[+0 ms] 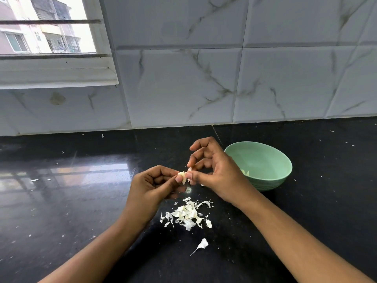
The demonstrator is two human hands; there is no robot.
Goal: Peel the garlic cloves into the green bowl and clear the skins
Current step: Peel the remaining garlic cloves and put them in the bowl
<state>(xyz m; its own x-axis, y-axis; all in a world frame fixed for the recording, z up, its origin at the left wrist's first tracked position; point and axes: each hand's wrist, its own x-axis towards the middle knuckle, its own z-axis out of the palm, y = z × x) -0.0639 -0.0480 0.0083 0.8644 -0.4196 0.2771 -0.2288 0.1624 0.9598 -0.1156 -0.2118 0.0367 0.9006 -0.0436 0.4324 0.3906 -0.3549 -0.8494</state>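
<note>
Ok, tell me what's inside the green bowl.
Pale garlic pieces lie at the left inside the green bowl; the right hand covers that edge, so more may be hidden.

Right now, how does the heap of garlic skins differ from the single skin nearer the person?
The heap of skins is many small overlapping flakes; the single skin is one piece lying apart. The heap is cream-tinged; the single skin is whiter, with a thin tail. Both lie on the black counter.
</note>
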